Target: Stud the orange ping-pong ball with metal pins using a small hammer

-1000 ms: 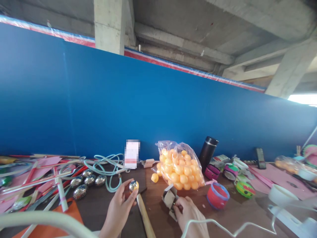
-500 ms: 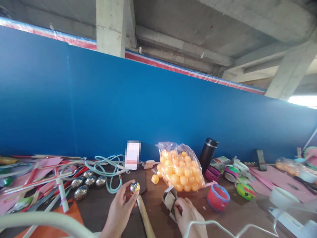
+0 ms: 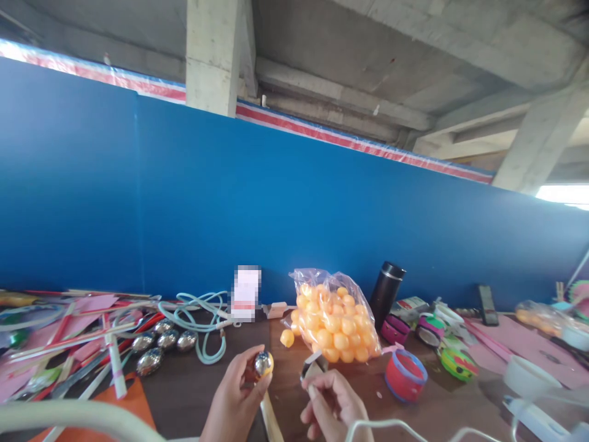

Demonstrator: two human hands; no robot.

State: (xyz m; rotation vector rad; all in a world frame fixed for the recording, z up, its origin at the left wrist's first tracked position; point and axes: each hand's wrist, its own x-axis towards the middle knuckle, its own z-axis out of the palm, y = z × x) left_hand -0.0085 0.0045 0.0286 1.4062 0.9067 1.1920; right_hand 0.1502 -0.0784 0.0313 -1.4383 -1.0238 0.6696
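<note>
My left hand (image 3: pixel 239 393) is closed around a shiny silver ball (image 3: pixel 264 364), held up between thumb and fingers, with a yellowish patch on one side. Below that hand a pale wooden stick (image 3: pixel 272 422) runs toward me; its far end is hidden. Just beyond my right hand (image 3: pixel 335 402) is a small open box (image 3: pixel 315 367) with a raised flap, partly covered by the fingers. The right thumb and fingertips are pinched together near the box's front edge; whatever is between them is too small to make out.
Behind the hands stands a clear bag of orange balls (image 3: pixel 338 325), one loose ball (image 3: pixel 287 338) beside it. A black flask (image 3: pixel 387 291) and a red tape roll (image 3: pixel 405 376) are to the right. Several silver balls (image 3: pixel 150 361) and a coiled light-blue cord (image 3: pixel 211 331) lie left.
My right hand has pulled its fingers back from inside the box toward me and now pinches them together. My left hand, with the silver ball, has shifted slightly right and down in view.
</note>
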